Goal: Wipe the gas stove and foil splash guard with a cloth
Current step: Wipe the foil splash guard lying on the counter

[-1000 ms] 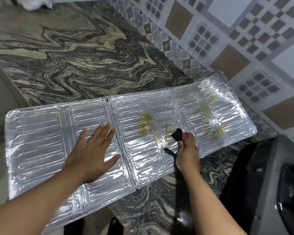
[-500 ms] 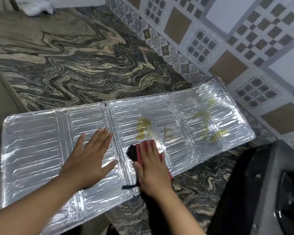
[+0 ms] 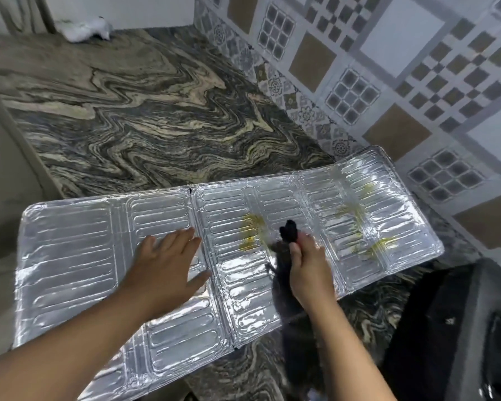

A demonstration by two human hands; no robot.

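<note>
Right hand (image 3: pixel 307 264) grips one dark cloth (image 3: pixel 288 231); left hand (image 3: pixel 168 270) lies flat, open, on one foil guard (image 3: pixel 70 241)

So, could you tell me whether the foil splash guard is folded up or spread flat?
Spread flat: the foil splash guard lies with all panels opened across the counter.

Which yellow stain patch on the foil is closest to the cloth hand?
The yellow patch on the middle panel, just left of the right hand; the other stains lie farther right.
</note>
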